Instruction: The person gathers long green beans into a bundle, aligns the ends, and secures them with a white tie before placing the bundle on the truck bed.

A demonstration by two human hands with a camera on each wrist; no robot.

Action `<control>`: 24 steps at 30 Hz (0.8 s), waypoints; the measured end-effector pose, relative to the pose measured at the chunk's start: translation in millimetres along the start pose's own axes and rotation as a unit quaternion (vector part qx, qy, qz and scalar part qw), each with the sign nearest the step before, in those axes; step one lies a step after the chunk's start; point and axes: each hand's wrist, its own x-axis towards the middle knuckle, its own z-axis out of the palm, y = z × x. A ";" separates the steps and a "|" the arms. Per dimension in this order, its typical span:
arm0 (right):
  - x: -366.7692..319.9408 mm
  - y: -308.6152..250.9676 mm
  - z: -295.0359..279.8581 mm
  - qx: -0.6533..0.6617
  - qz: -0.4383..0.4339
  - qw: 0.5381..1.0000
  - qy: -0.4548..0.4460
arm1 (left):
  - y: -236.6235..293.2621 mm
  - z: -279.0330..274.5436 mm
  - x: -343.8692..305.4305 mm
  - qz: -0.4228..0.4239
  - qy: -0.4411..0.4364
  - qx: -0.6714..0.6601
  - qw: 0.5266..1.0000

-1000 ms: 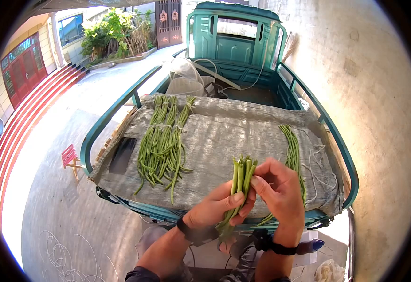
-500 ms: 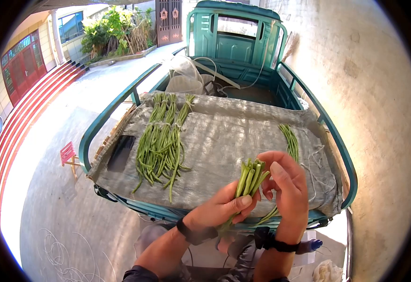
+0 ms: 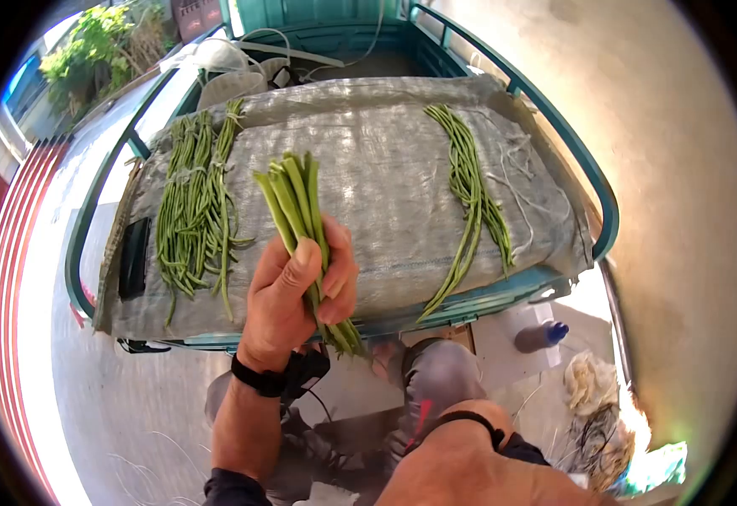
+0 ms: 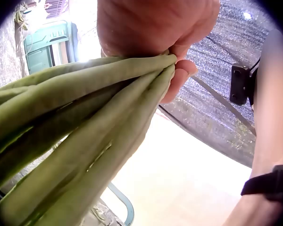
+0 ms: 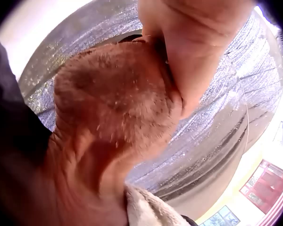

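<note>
My left hand (image 3: 297, 291) grips a bunch of long green beans (image 3: 295, 198), with the thumb laid across them. The stem ends point up and the lower ends hang below the fist. In the left wrist view, the beans (image 4: 85, 103) fan out from the fingers. My right hand (image 3: 486, 476) is raised close below the head camera, its fingers out of sight there. The right wrist view has part of this hand (image 5: 198, 42) against the person's skin. Tied bean bundles (image 3: 187, 198) lie at the left of the grey sheet (image 3: 343, 169), and loose beans (image 3: 467, 181) at the right.
Green side rails (image 3: 592, 181) flank the sheet on the cart bed. White strings (image 3: 511, 190) lie at the right, a flat dark object (image 3: 135, 257) at the left. On the ground stands a blue-capped bottle (image 3: 541, 336). A whitish crumpled bag (image 3: 590, 381) lies beyond it.
The right hand has left the bean tops and moved down and back toward the head. The left hand, with the beans, is now further left and higher in view. The head view has tilted down.
</note>
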 end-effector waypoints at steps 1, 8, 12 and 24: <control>-2.4 1.4 2.8 0.016 0.007 1.000 -0.008 | -0.6 -1.4 1.8 -0.003 -0.004 -0.005 1.000; -6.8 10.7 9.3 0.109 0.057 0.992 -0.013 | -6.0 -4.0 2.7 -0.022 0.000 -0.006 1.000; 0.3 1.9 -12.2 0.226 0.193 0.954 0.048 | -0.4 1.8 2.0 -0.056 0.028 -0.042 0.997; 21.7 4.3 -36.5 0.081 0.305 0.903 0.293 | 19.7 18.8 -1.5 -0.070 0.157 -0.162 0.972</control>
